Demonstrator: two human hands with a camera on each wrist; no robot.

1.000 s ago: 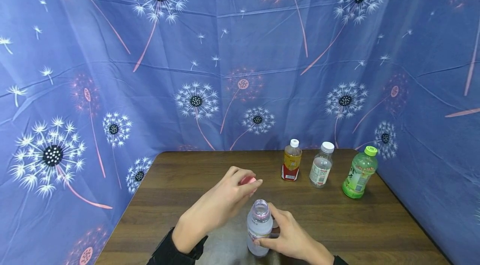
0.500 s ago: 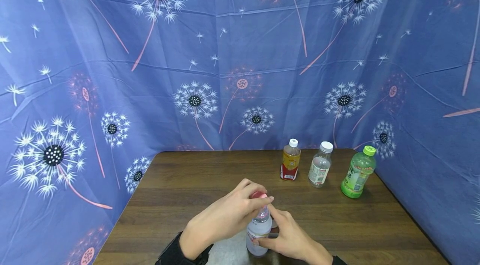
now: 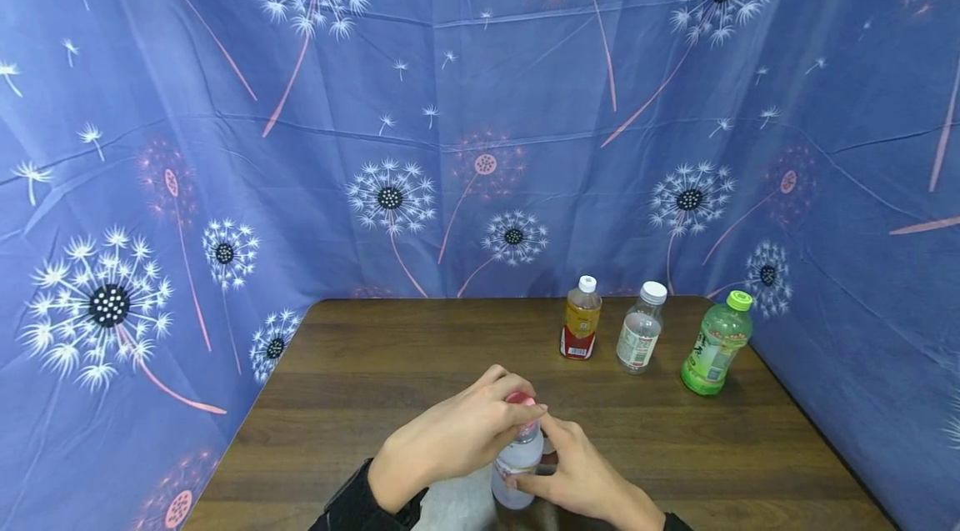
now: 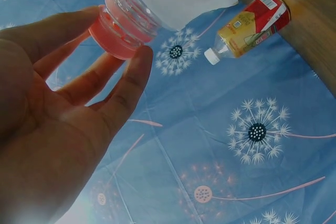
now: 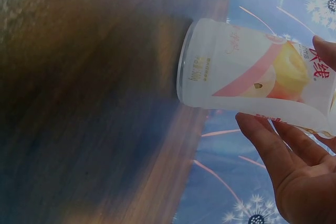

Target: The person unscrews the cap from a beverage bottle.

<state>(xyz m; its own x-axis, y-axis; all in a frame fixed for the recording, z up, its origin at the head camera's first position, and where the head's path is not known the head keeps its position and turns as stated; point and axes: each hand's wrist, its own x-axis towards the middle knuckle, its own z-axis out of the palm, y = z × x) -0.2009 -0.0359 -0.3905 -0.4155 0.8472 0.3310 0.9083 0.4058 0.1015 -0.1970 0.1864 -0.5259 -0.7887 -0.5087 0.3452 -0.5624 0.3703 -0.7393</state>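
Note:
A whitish bottle (image 3: 516,464) with a clear neck stands upright near the front of the table. In the right wrist view its label (image 5: 273,72) shows yellow fruit and red characters. My left hand (image 3: 468,431) comes from the left and pinches a pink cap (image 4: 116,38) between thumb and fingers. The cap sits over the threaded mouth of the bottle, with clear threads showing above its edge in the left wrist view. Low on the other side, my right hand (image 3: 581,473) grips the bottle's body, thumb in front and fingers round the side.
Three capped bottles stand in a row at the back right of the wooden table (image 3: 360,348): a red and yellow labelled bottle (image 3: 581,318), a clear bottle with a white cap (image 3: 641,329) and a green bottle (image 3: 716,345). A blue dandelion-print cloth (image 3: 480,97) hangs behind.
My left hand has carried the pink cap right and down from beside the bottle onto its open mouth. The right hand keeps its grip on the bottle's body.

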